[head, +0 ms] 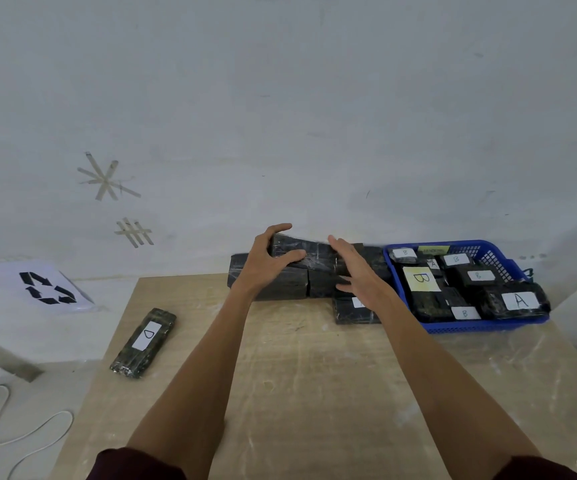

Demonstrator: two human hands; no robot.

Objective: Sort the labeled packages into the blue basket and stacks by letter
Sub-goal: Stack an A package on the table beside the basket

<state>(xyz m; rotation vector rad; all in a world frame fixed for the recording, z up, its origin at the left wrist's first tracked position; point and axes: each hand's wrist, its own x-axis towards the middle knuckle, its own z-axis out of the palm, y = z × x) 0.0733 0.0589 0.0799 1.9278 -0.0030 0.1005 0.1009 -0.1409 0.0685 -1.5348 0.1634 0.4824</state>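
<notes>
A stack of dark wrapped packages stands at the table's far edge against the wall. My left hand grips the left end of the top long package, thumb on its front and fingers over the top. Beside that package's right part, my right hand is held with straight fingers; whether it touches is unclear. A smaller package with a partly hidden white label lies under my right wrist. The blue basket at the far right holds several packages labelled A and B. A long package labelled D lies alone at the table's left.
The light wooden table ends at a pale wall right behind the stack. A sheet with a black recycling symbol lies on the floor to the left. A white cable runs across the floor at lower left.
</notes>
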